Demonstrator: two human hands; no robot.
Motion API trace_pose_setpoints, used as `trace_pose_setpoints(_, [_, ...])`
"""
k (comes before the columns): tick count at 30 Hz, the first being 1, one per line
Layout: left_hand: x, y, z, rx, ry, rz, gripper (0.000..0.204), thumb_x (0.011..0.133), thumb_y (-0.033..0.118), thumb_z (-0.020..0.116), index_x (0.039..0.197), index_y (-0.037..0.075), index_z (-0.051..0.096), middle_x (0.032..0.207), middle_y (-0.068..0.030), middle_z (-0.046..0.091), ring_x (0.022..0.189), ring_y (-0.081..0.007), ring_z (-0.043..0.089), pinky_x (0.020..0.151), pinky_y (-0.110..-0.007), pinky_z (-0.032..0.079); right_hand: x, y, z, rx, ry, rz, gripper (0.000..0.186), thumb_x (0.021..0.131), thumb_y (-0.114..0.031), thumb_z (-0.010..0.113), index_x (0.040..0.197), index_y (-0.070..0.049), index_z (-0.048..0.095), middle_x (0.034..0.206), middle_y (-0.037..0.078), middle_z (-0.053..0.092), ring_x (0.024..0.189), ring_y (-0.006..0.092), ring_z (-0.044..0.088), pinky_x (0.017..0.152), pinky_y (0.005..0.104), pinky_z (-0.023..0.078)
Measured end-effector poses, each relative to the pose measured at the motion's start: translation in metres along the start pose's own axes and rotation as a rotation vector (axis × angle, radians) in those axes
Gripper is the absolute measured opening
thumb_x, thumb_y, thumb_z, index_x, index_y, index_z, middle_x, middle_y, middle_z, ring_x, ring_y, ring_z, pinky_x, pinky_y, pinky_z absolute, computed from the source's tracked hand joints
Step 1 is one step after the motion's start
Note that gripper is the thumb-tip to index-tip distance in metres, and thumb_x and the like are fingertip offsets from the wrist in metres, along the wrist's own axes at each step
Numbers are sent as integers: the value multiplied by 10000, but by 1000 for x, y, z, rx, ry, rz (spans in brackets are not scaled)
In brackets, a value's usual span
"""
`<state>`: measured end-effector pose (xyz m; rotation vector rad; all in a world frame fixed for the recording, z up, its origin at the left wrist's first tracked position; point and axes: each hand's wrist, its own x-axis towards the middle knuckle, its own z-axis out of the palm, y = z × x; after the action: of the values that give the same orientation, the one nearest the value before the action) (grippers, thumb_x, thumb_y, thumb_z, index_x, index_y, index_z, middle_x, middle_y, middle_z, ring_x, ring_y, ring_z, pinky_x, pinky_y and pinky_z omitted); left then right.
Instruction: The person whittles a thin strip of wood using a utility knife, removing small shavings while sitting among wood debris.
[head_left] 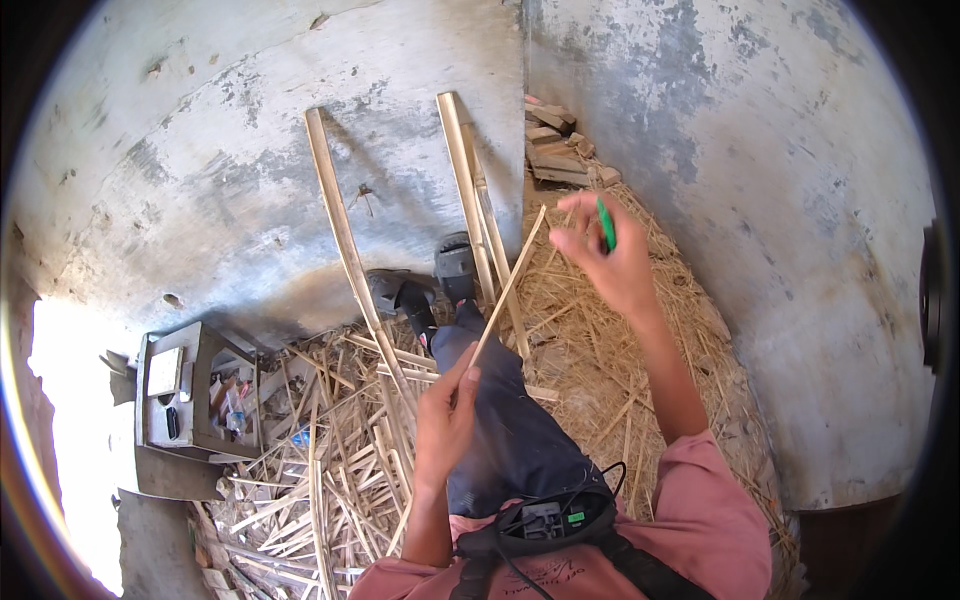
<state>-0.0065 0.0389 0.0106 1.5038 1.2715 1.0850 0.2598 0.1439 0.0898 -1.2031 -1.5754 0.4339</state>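
My left hand [447,420] is closed around the lower end of a thin bamboo strip [510,285], which slants up and to the right above my legs. Raised near the strip's upper tip is my right hand [610,250], smeared a little by motion. A slim green object [606,224] sits in that hand, its kind not clear; the thumb and forefinger are apart and do not touch the strip. Longer split bamboo lengths lean on the wall: one bamboo length [345,230] at left, and others next to a bamboo length [462,180] near my feet.
Bamboo offcuts [350,490] lie in a heap at left, and fine shavings [590,380] cover the floor at right. A small wooden cabinet [200,395] with things in it stands at far left. Wood blocks [560,150] are piled in the corner. Worn painted walls [220,150] close in ahead and right.
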Motion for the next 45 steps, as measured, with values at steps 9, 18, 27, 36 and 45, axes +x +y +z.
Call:
trace_pose_setpoints(9, [-11, 31, 11, 282, 120, 192, 441, 1020, 143, 739, 1435, 14, 662, 846, -153, 651, 689, -276, 587, 659, -386, 472, -107, -1, 47, -188, -129, -368, 313, 977, -379, 771, 1022, -74, 717, 854, 63, 719, 704, 266, 727, 594, 377, 548])
trace_pose_setpoints(18, [-17, 39, 16, 307, 199, 280, 297, 1028, 92, 724, 1275, -72, 727, 836, -144, 683, 654, -175, 597, 601, -328, 464, -105, 4, 41, -264, -75, -478, 372, 924, -428, 816, 958, -68, 724, 784, 58, 695, 609, 256, 679, 542, 370, 506])
trace_pose_setpoints(27, [-19, 28, 15, 305, 240, 292, 258, 1029, 99, 717, 1223, -67, 749, 800, -139, 683, 649, -181, 601, 603, -334, 467, -88, 15, 37, -295, 28, -481, 286, 957, -360, 799, 1031, -85, 774, 743, 24, 689, 567, 201, 661, 498, 347, 472])
trace_pose_setpoints(36, [-51, 3, -3, 153, 100, -2, 269, 1043, 103, 691, 1265, -35, 751, 738, -130, 622, 647, -140, 523, 595, -335, 418, -33, 97, -37, -295, 268, -2, 492, 1105, -498, 581, 1043, -45, 762, 698, 22, 641, 550, 118, 550, 471, 342, 411])
trace_pose_setpoints(45, [-23, 6, 13, 55, 98, 51, 348, 1106, 195, 642, 1360, -34, 709, 811, -9, 646, 781, -76, 528, 687, -275, 444, -108, 14, 53, -157, -147, -397, 307, 911, -339, 851, 997, -68, 735, 798, 66, 699, 637, 250, 709, 546, 370, 523])
